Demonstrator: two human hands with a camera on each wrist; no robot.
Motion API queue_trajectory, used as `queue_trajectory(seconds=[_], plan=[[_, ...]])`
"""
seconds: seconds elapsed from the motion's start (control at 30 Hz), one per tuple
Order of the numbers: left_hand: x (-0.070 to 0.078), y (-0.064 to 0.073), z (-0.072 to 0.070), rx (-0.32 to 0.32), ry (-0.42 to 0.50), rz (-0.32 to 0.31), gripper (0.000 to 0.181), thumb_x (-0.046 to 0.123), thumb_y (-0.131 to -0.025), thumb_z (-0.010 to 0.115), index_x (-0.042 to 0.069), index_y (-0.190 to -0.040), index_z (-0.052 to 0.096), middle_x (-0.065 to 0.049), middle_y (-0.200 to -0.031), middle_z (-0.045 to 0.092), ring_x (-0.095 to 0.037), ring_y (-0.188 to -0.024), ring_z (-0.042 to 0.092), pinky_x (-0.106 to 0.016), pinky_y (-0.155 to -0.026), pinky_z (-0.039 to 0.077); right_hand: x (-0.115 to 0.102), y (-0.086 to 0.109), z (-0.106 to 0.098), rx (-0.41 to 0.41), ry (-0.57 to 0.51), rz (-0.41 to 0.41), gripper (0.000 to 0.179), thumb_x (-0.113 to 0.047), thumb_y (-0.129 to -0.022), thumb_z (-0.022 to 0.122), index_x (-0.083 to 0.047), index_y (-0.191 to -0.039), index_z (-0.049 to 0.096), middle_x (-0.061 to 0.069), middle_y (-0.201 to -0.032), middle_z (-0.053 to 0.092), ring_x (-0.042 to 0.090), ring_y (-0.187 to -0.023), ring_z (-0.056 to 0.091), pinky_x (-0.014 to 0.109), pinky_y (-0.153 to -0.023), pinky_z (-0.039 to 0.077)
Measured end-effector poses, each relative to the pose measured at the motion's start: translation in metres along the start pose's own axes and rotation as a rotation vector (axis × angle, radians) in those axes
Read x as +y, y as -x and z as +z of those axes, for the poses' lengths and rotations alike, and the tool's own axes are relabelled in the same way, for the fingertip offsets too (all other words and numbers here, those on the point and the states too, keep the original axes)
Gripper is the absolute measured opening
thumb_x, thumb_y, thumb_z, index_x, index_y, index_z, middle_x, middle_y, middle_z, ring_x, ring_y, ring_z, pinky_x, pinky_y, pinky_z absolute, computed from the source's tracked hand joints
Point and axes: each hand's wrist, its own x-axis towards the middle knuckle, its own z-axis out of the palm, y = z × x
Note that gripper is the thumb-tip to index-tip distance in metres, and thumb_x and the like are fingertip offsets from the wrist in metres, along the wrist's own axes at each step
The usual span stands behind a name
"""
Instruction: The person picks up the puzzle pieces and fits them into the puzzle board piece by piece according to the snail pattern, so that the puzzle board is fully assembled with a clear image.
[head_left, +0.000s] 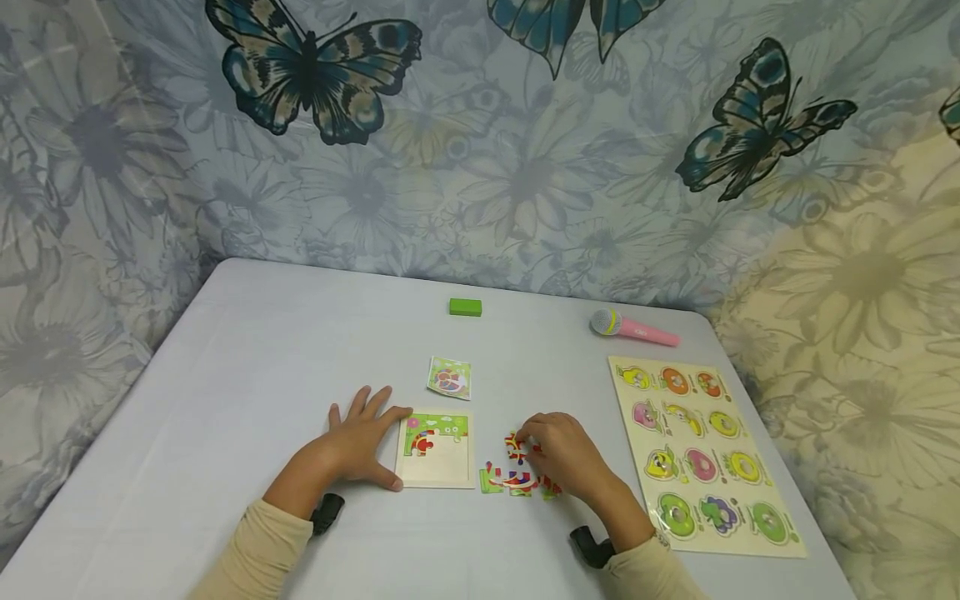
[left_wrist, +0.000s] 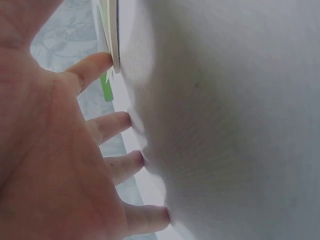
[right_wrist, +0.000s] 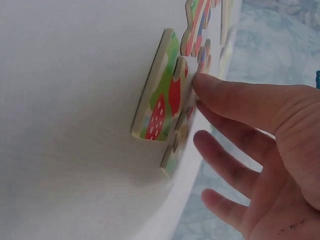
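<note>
A square wooden puzzle board (head_left: 437,475) has several pieces fitted along its top and upper left. My left hand (head_left: 358,443) is spread beside it, index fingertip and thumb at its left edge. In the left wrist view, the fingertips (left_wrist: 123,120) of that hand rest on the white tabletop. Loose puzzle pieces (head_left: 517,482) in red, green and white lie right of the board. Over them is my right hand (head_left: 566,454), fingers bent downward. In the right wrist view, its thumb and index fingertips come close together right at the pieces (right_wrist: 159,100), with nothing visible between them.
A small picture card (head_left: 450,379) lies behind the board, and a green block (head_left: 465,307) farther back. A pink toy microphone (head_left: 636,327) is at the back right. A large fruit puzzle board (head_left: 708,454) lies along the right side. Patterned cloth (head_left: 465,183) hangs behind the table.
</note>
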Motion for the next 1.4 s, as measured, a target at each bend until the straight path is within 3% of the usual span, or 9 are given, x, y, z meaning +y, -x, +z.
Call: queue_trajectory(seconds=[0.5, 0.6, 0.73, 1.03, 1.4], plan=[[0.0, -0.001, -0.002, -0.019, -0.001, -0.012, 0.101, 0.043, -0.057, 0.092, 0.021, -0.143, 0.044, -0.018, -0.16, 0.016, -0.047, -0.146, 0.003, -0.079, -0.103, 0.004, -0.002, -0.001, -0.003, -0.017, 0.029, -0.033, 0.024, -0.011, -0.074, 0.084, -0.014, -0.095, 0.074, -0.004, -0.098, 0.071, 0.018, -0.099, 0.063, 0.042, -0.1, 0.044], [0.001, -0.002, -0.002, -0.024, -0.008, -0.018, 0.101, 0.043, -0.058, 0.092, 0.021, -0.144, 0.044, -0.017, -0.16, 0.015, -0.046, -0.147, 0.003, -0.078, -0.104, 0.004, -0.01, -0.006, -0.005, -0.014, -0.015, -0.045, 0.025, -0.012, -0.074, 0.084, -0.015, -0.097, 0.074, -0.005, -0.099, 0.071, 0.018, -0.099, 0.062, 0.042, -0.099, 0.044], [0.0, -0.004, -0.002, -0.028, -0.021, -0.021, 0.101, 0.043, -0.058, 0.091, 0.022, -0.144, 0.043, -0.017, -0.161, 0.015, -0.045, -0.147, 0.003, -0.077, -0.105, 0.004, -0.027, -0.016, -0.005, -0.023, -0.039, -0.119, 0.026, -0.016, -0.076, 0.083, -0.015, -0.1, 0.074, -0.004, -0.101, 0.071, 0.017, -0.099, 0.062, 0.041, -0.098, 0.044], [-0.001, -0.005, 0.001, -0.017, -0.02, -0.016, 0.1, 0.045, -0.058, 0.091, 0.023, -0.144, 0.044, -0.018, -0.16, 0.016, -0.046, -0.147, 0.003, -0.078, -0.104, 0.005, -0.065, -0.04, 0.012, -0.05, 0.031, -0.243, 0.023, -0.02, -0.08, 0.08, -0.018, -0.102, 0.075, -0.005, -0.1, 0.069, 0.016, -0.098, 0.06, 0.042, -0.101, 0.042], [-0.003, -0.002, -0.001, -0.019, -0.02, -0.024, 0.1, 0.047, -0.059, 0.09, 0.023, -0.144, 0.043, -0.018, -0.161, 0.015, -0.046, -0.147, 0.003, -0.078, -0.104, 0.006, -0.083, -0.048, 0.024, -0.013, 0.118, -0.207, 0.018, -0.022, -0.08, 0.08, -0.022, -0.099, 0.077, -0.006, -0.098, 0.069, 0.016, -0.099, 0.06, 0.045, -0.104, 0.041]])
